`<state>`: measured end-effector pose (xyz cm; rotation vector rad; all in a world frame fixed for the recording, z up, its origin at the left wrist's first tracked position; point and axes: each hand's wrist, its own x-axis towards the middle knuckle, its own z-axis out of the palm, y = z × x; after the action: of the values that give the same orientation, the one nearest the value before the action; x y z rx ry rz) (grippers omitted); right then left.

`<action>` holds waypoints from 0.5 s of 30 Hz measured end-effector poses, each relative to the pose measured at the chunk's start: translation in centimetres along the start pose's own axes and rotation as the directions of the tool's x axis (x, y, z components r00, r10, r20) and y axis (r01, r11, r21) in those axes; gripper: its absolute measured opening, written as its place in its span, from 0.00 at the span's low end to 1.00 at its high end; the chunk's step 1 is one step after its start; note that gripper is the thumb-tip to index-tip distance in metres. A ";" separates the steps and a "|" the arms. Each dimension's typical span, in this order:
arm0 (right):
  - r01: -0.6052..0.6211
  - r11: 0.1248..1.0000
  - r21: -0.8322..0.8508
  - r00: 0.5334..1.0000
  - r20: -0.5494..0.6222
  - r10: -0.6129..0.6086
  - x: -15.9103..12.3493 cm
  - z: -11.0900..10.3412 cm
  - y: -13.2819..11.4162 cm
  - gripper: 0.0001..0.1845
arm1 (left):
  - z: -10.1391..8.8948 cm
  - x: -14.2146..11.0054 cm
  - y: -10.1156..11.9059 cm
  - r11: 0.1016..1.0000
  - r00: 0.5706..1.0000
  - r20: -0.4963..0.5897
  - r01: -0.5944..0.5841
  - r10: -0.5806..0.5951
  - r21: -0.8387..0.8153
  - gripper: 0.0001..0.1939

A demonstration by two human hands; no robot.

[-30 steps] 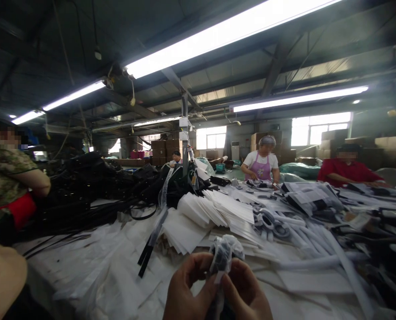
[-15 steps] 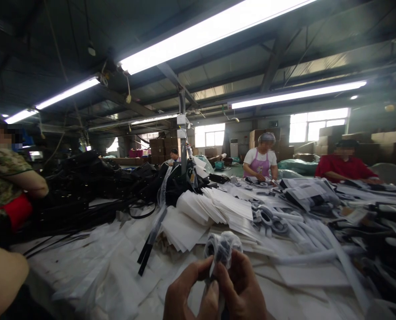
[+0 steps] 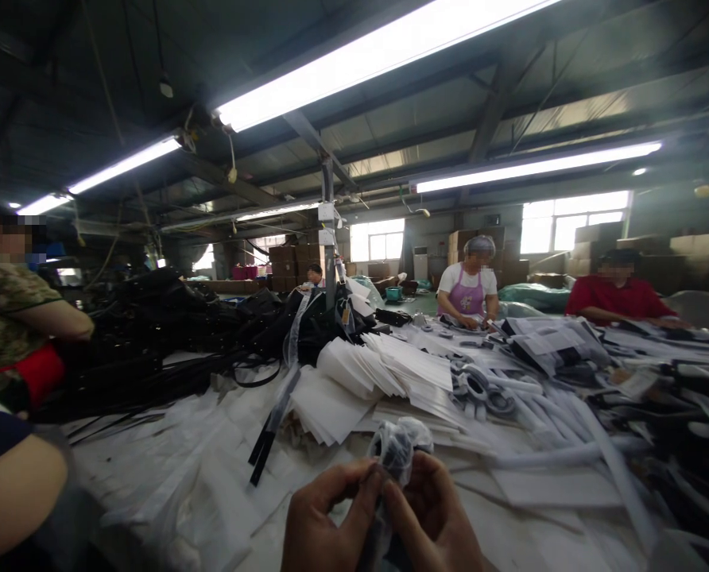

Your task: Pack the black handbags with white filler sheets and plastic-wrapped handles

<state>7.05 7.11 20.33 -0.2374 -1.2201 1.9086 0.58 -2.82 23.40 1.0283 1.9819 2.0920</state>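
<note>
the dark bundle wrapped in crinkled clear plastic [image 3: 395, 454] sits at the lower middle of the frame, upright between the left hand [image 3: 324, 516] and the right hand [image 3: 441, 516]. both are closed on it, thumbs and fingertips pinching the film just below the rounded top, the hands nearly meeting; this grip probably serves to gather the loose wrap tight around the dark core, and the raised position likely lets both thumbs work in plain sight. the fingers hide much of its lower part, so i cannot tell how the wrap ends there. just beyond, at the centre, a fanned stack of flat white sheets [image 3: 384, 377] leans in overlapping layers, perhaps spread so that single ones lift off easily. long pale foam-like tubes [image 3: 620, 477] and dark rings in whitish wrap [image 3: 474, 384] crowd the right, while a heap of glossy black goods [image 3: 164, 334] fills the left, with flat black straps partly sleeved in clear film [image 3: 274, 421] trailing toward the lower middle. at the lower left, a co-worker's bare arm under a navy and white sleeve [image 3: 17, 485] takes up room on that side, and a grey metal post [image 3: 329, 274] blocks part of the background.
</note>
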 end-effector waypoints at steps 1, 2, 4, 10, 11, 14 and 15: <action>0.006 1.000 -0.005 1.000 0.000 -0.006 0.0 0.1 0.0 0.26 | 0.0 -0.1 0.0 1.000 1.000 -0.015 -0.014 0.015 0.019 0.16; 0.011 1.000 -0.013 1.000 0.004 -0.011 0.0 0.2 0.1 0.26 | 0.0 -0.1 0.0 0.999 0.999 -0.028 -0.024 0.025 0.032 0.15; 0.015 1.000 -0.022 1.000 0.009 -0.015 0.1 0.4 0.2 0.25 | -0.1 -0.3 -0.1 0.998 0.998 -0.057 -0.036 0.039 0.057 0.15; 0.034 0.999 -0.035 0.999 0.014 -0.033 0.1 1.0 0.3 0.23 | -0.4 -0.7 -0.9 0.934 0.952 -0.172 -0.193 0.252 0.302 0.07; 0.044 0.998 -0.036 0.999 0.014 -0.044 0.1 1.0 0.4 0.22 | -0.3 -0.7 -1.2 0.906 0.934 -0.176 -0.234 0.310 0.353 0.07; 0.061 0.998 -0.021 0.998 -0.005 -0.061 0.0 1.2 0.6 0.22 | -0.1 -1.2 -2.1 0.809 0.870 -0.165 -0.340 0.464 0.480 0.11; 0.063 0.998 -0.014 0.998 -0.013 -0.063 0.1 1.2 0.7 0.22 | 0.1 -1.3 -2.3 0.774 0.851 -0.149 -0.367 0.503 0.517 0.13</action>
<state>5.98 6.27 20.33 -0.2159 -1.2185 1.8419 0.79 -3.02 20.72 1.4761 2.7200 2.0974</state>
